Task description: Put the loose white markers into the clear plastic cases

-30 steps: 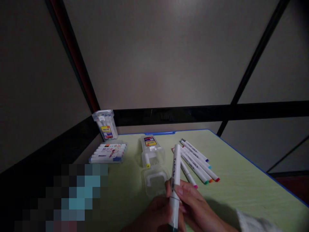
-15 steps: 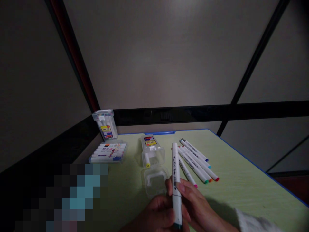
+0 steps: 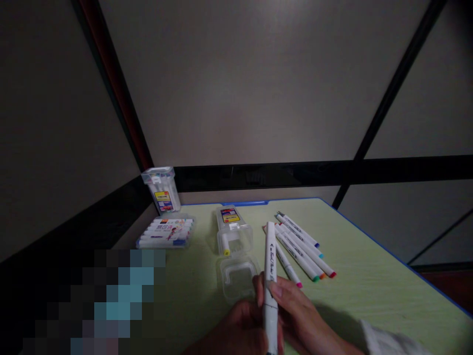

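Low in the middle of the view, both hands hold one white marker [image 3: 270, 276] that stands nearly upright over the green table [image 3: 369, 286]. My right hand [image 3: 299, 315] wraps its fingers round the marker's middle. My left hand [image 3: 240, 333] is closed round the lower end, which runs off the bottom edge. Just behind the hands lies a clear plastic case [image 3: 233, 236] on its side with its lid [image 3: 236, 276] swung open and one yellow-tipped marker inside. Several white markers [image 3: 301, 249] with coloured caps lie in a row to the right.
At the far left of the table stand an upright clear box of markers [image 3: 161, 190] and a flat pack of markers [image 3: 166, 232]. A blurred patch covers the lower left. The table's blue edge [image 3: 406, 264] runs along the right, with dark wall bars behind.
The marker has shifted slightly in my hands, its top dropping then rising again and its lower end sliding down out of the view. Everything on the table stays put.
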{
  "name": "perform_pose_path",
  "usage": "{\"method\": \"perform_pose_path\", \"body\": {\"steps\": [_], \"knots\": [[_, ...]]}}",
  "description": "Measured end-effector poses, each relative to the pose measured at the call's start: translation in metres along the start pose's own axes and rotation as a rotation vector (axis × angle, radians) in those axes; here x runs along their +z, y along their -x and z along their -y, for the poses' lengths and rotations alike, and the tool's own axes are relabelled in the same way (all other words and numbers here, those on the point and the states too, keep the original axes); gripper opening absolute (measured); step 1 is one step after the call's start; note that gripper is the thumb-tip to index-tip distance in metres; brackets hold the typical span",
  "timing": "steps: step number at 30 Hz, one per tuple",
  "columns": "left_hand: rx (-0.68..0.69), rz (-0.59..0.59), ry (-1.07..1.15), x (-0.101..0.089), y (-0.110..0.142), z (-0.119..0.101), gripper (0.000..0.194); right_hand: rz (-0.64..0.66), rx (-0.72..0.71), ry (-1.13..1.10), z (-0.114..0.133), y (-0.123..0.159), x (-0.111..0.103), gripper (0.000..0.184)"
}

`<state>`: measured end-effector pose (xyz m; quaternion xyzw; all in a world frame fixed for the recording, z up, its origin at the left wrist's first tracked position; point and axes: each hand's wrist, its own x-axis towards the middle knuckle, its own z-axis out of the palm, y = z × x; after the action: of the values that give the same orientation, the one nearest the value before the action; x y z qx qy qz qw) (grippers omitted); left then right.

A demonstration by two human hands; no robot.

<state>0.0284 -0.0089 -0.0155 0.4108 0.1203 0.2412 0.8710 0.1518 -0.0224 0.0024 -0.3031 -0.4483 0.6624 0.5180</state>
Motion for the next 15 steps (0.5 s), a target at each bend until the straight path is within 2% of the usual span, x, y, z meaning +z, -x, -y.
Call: {"method": "perform_pose_path", "body": {"steps": [5, 8, 15], "knots": [[0.006, 0.005, -0.088, 0.0, -0.002, -0.002, 0.049, -0.024, 0.034, -0.009, 0.003, 0.001, 0.003, 0.044], [-0.04, -0.04, -0.131, -0.002, -0.002, -0.001, 0.048, -0.042, 0.059, 0.01, 0.003, 0.001, 0.003, 0.046], [-0.032, -0.068, -0.157, -0.007, -0.002, 0.01, 0.045, -0.058, 0.035, -0.017, -0.017, 0.001, -0.006, 0.047]]}}
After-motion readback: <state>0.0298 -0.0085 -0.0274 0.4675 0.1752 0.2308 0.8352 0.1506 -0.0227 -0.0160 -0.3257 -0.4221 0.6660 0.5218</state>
